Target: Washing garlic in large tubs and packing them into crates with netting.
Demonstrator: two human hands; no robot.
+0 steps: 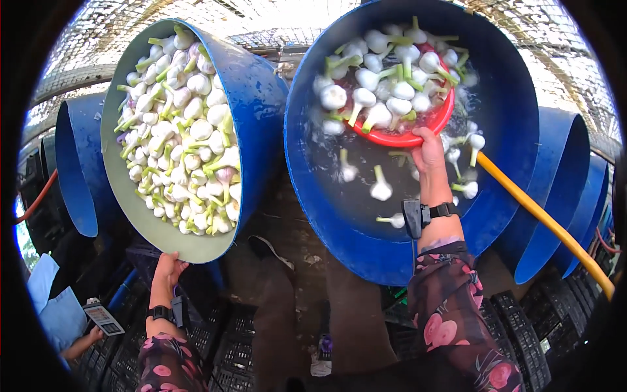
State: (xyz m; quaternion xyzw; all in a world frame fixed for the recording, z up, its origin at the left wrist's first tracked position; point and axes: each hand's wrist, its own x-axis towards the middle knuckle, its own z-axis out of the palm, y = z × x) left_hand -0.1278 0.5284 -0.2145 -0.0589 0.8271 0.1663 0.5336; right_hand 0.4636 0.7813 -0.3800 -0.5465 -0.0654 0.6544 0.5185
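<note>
My right hand [428, 151] is closed on the near rim of a red basin [382, 138], low in a large blue barrel [356, 245] of water. Garlic bulbs [400, 106] with short green stems lie in and around the basin, and some float loose nearer to me. To the left, a second barrel [251, 111], blue outside and pale green inside, tilts toward me, heaped with garlic bulbs [176, 144]. On its lower rim rests my left hand [167, 269], fingers curled round the edge and the thumb partly hidden.
A yellow hose [542, 215] runs over the right side of the water barrel. More blue barrels [548, 189] stand at both sides. Black plastic crates [522, 333] lie around my feet. At the lower left, another person's hand [95, 334] holds a small device [104, 319].
</note>
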